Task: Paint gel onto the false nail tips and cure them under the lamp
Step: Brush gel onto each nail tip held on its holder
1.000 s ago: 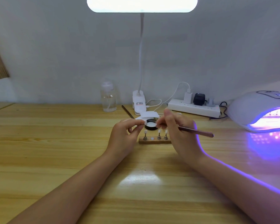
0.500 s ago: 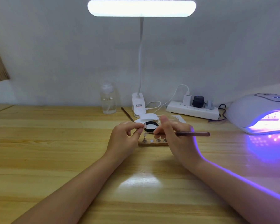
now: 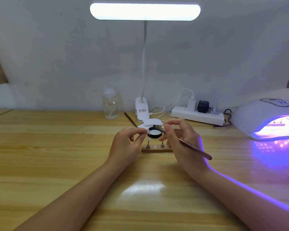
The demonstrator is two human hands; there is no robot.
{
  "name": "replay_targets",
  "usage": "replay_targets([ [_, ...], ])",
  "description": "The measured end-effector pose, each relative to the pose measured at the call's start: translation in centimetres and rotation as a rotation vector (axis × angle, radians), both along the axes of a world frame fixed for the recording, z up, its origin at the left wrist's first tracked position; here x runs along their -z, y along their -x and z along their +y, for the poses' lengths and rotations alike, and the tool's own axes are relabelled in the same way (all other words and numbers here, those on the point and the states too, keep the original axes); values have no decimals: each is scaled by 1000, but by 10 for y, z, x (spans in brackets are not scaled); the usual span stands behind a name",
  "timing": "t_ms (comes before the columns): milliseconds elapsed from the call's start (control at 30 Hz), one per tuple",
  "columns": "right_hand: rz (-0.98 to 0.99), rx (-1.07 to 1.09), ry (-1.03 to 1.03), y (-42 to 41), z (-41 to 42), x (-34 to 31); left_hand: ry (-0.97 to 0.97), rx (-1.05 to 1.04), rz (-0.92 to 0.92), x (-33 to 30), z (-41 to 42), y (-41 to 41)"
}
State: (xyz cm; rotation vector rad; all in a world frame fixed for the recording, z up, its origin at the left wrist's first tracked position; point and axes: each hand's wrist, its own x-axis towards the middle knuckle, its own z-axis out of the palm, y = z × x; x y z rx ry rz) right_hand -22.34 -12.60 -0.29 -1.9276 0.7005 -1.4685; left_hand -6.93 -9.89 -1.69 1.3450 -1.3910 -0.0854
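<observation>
a small pale false nail tip (image 3: pixel 147 131) is pinched between the thumb and curled forefinger of the left hand (image 3: pixel 125 144), raised just above the table, probably so that its surface is turned to the brush. a slim brown-handled brush (image 3: pixel 188 146) is gripped pen-fashion by the curled fingers of the right hand (image 3: pixel 182 144), its bristle end brought over the round black-rimmed gel pot (image 3: pixel 154 132), apparently so that gel can be picked up beside the tip. whether the bristles touch the gel cannot be told. the small wooden holder block (image 3: pixel 157 149) with its metal pegs is set just in front of the pot, between the hands, where other tips are kept within reach; one peg at its left bears a pale tip. the white domed curing lamp (image 3: pixel 257 117) is left glowing violet at the far right, well apart, judged ready for the painted tip. the painting step is judged to be in hand, curing not yet done.
</observation>
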Motion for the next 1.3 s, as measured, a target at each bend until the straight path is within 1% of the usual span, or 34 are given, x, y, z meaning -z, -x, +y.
replay_targets([
  [67,77,3,67,1,0,4,11,-9,-8,0,0,0],
  [133,155,32,210,2,0,7,14,-12,-16,0,1,0],
  [200,167,33,260,2,0,8,10,-11,-25,0,1,0],
  [333,91,13,181,2,3,7,2,-7,-41,0,1,0],
  [467,121,50,203,1,1,8,2,0,-40,1,1,0],
  [567,122,21,192,1,0,9,7,-1,-44,2,1,1],
  [700,37,-10,132,1,3,9,2,7,-46,2,0,0],
  [767,25,14,161,1,2,8,6,6,-45,2,0,1],
  [867,67,14,192,0,1,7,-1,11,-44,2,1,0],
  [1000,3,-17,125,0,1,9,-2,-6,-35,1,0,1],
  [1133,51,22,202,-2,0,7,-7,-21,-31,1,0,1],
  [1200,48,4,174,-2,-2,10,-11,-25,-35,1,0,1],
  [1267,-2,-9,115,-2,-1,10,-20,-20,-33,1,1,1],
  [1300,-23,-3,125,-1,-2,11,-21,-16,-31,1,1,1],
])
